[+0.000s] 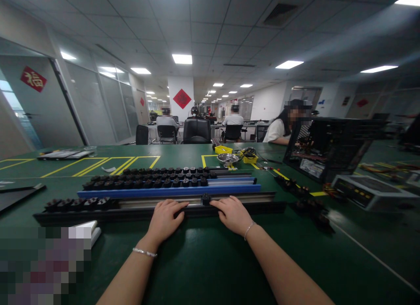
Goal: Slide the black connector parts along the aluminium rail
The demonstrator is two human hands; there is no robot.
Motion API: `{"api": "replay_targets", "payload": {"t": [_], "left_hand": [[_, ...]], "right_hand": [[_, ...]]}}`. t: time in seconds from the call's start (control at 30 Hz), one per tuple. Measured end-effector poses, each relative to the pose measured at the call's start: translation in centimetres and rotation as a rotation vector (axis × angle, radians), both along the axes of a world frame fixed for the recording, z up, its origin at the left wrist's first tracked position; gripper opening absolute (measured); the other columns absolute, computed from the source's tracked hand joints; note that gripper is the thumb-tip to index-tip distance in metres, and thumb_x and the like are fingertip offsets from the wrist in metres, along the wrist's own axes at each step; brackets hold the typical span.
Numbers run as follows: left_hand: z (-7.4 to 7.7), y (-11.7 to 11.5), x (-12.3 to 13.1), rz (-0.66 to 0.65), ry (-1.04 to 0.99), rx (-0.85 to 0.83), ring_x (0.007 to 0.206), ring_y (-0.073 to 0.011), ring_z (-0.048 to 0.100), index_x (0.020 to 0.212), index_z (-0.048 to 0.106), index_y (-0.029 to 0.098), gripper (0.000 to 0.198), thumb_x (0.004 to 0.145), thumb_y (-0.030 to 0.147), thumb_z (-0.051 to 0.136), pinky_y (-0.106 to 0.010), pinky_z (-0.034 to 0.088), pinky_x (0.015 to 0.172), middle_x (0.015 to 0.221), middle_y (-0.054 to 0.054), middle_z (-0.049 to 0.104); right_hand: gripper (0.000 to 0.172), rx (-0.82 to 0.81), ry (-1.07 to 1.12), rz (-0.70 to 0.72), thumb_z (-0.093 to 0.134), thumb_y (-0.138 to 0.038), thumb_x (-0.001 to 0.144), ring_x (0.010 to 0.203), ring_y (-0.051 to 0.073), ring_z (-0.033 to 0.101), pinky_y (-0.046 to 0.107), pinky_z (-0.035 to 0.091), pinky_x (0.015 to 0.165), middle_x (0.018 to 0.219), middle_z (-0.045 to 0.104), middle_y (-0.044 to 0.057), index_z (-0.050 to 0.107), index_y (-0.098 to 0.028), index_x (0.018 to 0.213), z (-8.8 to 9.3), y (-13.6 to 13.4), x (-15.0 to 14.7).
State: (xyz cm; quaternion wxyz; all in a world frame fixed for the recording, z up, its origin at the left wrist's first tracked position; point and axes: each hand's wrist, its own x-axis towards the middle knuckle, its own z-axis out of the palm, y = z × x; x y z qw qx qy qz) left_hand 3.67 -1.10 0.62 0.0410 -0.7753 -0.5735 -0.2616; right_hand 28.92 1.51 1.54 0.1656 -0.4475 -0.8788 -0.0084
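Note:
Both my hands rest on the nearest long black rail (262, 207) lying across the green table. My left hand (165, 219) curls its fingers over the rail's front edge. My right hand (231, 213) grips the rail just right of a small black clip (205, 198) that sits on it between my hands. Several more black clips (78, 204) stand on the rail's left end. Behind it lie a blue rail (229, 188) and further rails carrying rows of black clips (147, 177).
An open black computer case (331, 147) and a grey box (367, 189) stand at right, with loose black parts (308, 200) near them. A metal bowl (227, 158) and yellow trays (223, 149) sit behind. A person sits beyond the case; others sit further back.

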Motion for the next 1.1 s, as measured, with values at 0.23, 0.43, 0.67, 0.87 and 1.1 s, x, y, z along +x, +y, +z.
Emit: {"api": "replay_targets", "payload": {"t": [0.23, 0.43, 0.67, 0.87, 1.1], "left_hand": [[0.02, -0.02, -0.02, -0.010, 0.007, -0.007, 0.096, -0.0193, 0.052, 0.107, 0.059, 0.035, 0.032, 0.079, 0.031, 0.045, -0.037, 0.034, 0.084, 0.092, 0.002, 0.067], [-0.07, 0.06, -0.04, -0.008, 0.007, -0.009, 0.096, -0.0194, 0.052, 0.107, 0.059, 0.034, 0.032, 0.079, 0.031, 0.045, -0.038, 0.034, 0.084, 0.092, 0.001, 0.067], [0.07, 0.01, 0.00, -0.004, 0.007, -0.014, 0.096, -0.0195, 0.052, 0.107, 0.059, 0.034, 0.032, 0.079, 0.031, 0.045, -0.037, 0.034, 0.083, 0.092, 0.001, 0.067], [0.03, 0.04, -0.02, -0.001, 0.007, -0.008, 0.095, -0.0197, 0.053, 0.106, 0.060, 0.034, 0.032, 0.079, 0.032, 0.045, -0.037, 0.034, 0.082, 0.092, 0.000, 0.067], [0.03, 0.06, -0.05, -0.002, 0.004, -0.014, 0.096, -0.0196, 0.052, 0.107, 0.059, 0.034, 0.032, 0.079, 0.032, 0.045, -0.037, 0.034, 0.083, 0.093, 0.001, 0.067]], "right_hand": [[0.042, 0.000, 0.002, -0.010, 0.041, -0.020, 0.079, 0.103, 0.015, 0.049, 0.038, 0.021, 0.099, 0.108, 0.059, 0.001, 0.049, -0.031, 0.118, -0.14, 0.04, -0.05], [0.041, -0.005, -0.015, -0.020, 0.042, -0.020, 0.078, 0.102, 0.016, 0.049, 0.038, 0.022, 0.099, 0.107, 0.059, 0.002, 0.049, -0.030, 0.118, 0.13, -0.08, -0.12], [0.039, 0.020, -0.017, -0.014, 0.041, -0.022, 0.079, 0.099, 0.016, 0.050, 0.036, 0.024, 0.096, 0.103, 0.060, 0.002, 0.049, -0.030, 0.116, 0.06, -0.03, -0.11], [0.038, 0.026, -0.016, -0.011, 0.042, -0.021, 0.079, 0.097, 0.016, 0.050, 0.036, 0.024, 0.095, 0.101, 0.061, 0.002, 0.050, -0.028, 0.116, 0.01, 0.10, -0.04], [0.037, 0.034, -0.028, -0.004, 0.043, -0.021, 0.079, 0.094, 0.016, 0.051, 0.032, 0.027, 0.090, 0.097, 0.061, 0.003, 0.051, -0.027, 0.114, 0.12, 0.13, -0.03]]}}
